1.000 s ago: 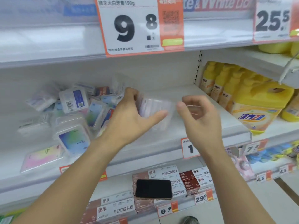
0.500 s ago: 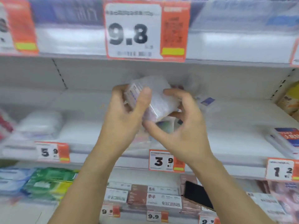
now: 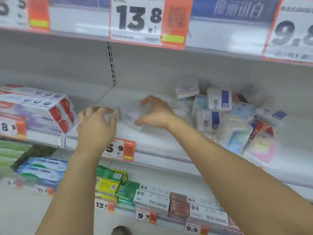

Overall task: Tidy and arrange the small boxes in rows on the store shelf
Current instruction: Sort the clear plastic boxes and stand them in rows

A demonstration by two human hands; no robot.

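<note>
My right hand (image 3: 157, 114) has its thumb and fingers curled apart around a small clear box (image 3: 130, 116), touching its right side and holding it on the bare shelf (image 3: 152, 139), while my left hand (image 3: 97, 126) hovers just beside its left end, fingers spread and gripping nothing that I can make out. Half a second ago both hands clutched this box up in the air; now it is down at the left of the shelf, so I judge a row is starting here. The jumbled pile of boxes (image 3: 223, 114) to the right remains unsorted.
</note>
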